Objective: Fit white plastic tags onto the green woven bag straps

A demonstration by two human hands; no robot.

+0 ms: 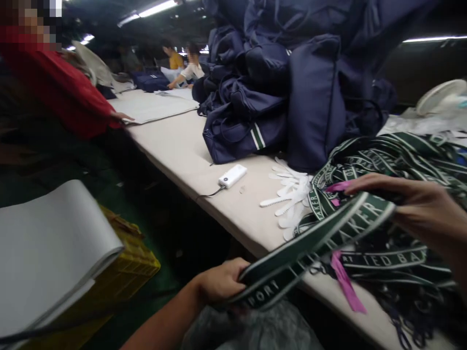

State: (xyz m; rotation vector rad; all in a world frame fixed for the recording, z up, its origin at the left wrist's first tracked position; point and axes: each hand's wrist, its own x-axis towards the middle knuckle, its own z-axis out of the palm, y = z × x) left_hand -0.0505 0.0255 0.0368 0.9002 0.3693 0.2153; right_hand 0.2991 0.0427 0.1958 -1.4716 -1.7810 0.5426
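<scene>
A green strap with white edges and white lettering [317, 243] is stretched between my hands in front of my body. My left hand [224, 279] is closed round its lower left end, near the table's edge. At the upper right end, my right hand [397, 197] grips the strap over a heap of similar straps [394, 155]. Pink ribbon [346, 284] hangs from the heap, and another bit of pink shows by my right fingertips. White loop-like pieces [292, 194] lie left of the heap.
Navy bags [255, 97] are piled high on the pale table [175, 146]. A white device with a cable [232, 176] lies near its edge. A person in a red sleeve [73, 92] stands at the left. Below is a yellow crate [134, 257] with white sheets [54, 243]. Others work farther back.
</scene>
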